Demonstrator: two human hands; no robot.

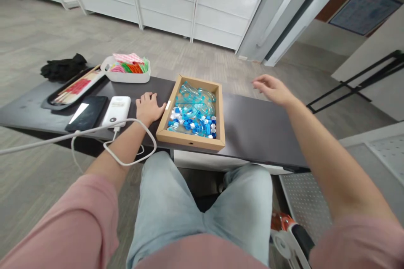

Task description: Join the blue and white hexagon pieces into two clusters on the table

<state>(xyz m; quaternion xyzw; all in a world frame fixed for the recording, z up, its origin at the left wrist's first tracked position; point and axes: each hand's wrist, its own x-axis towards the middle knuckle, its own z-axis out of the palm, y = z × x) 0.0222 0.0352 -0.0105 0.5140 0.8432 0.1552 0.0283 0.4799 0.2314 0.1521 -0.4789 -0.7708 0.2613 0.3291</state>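
Observation:
A shallow wooden box (164, 119) sits on the dark table (252, 126), filled with clear blue plastic bags and small blue and white pieces (194, 111). My left hand (148, 107) rests flat on the table just left of the box, fingers loosely spread, holding nothing. Over the table's far edge, right of the box, my right hand (273, 88) hovers with fingers stretched out and empty.
Left of my left hand lie a white power bank (117, 110) with a white cable (94, 132), a black phone (86, 112), a dark tray of sticks (74, 89), a white tub of colourful items (128, 69) and a black cloth (63, 67).

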